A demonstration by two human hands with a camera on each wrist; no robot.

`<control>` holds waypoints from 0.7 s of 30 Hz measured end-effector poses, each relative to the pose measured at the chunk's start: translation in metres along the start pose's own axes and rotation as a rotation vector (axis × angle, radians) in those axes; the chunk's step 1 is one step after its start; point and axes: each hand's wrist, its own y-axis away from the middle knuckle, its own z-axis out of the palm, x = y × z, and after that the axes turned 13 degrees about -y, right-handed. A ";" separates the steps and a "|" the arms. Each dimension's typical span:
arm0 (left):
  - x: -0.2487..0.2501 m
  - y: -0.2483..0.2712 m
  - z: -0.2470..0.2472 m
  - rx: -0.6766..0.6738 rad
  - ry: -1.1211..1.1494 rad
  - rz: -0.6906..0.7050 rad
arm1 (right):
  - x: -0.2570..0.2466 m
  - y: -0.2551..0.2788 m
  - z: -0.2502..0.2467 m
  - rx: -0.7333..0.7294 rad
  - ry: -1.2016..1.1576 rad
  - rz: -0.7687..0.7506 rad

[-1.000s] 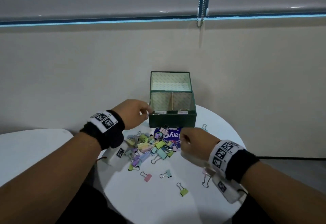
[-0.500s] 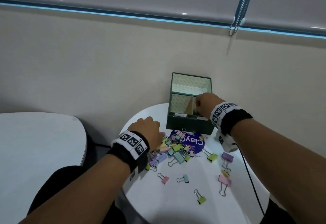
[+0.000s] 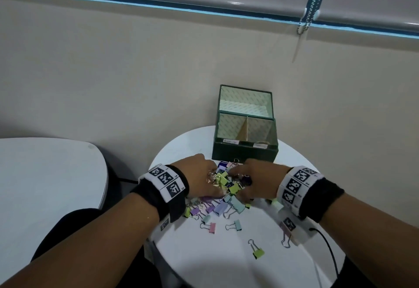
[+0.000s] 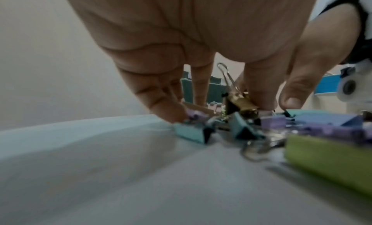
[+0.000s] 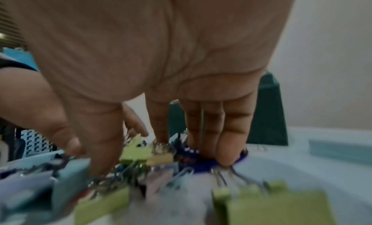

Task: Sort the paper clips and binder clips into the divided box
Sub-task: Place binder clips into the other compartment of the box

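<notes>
On table | my left hand and right hand in clips | fingers spread, pressing down | box behind

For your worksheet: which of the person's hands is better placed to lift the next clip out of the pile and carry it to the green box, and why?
Probably the left hand: its fingers already touch an upright gold binder clip. The right hand merely presses fingertips into the pile, though it lies nearer the green box.
</notes>
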 end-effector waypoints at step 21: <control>-0.005 0.007 -0.006 0.229 0.129 -0.079 | -0.032 -0.047 -0.017 0.002 0.268 -0.029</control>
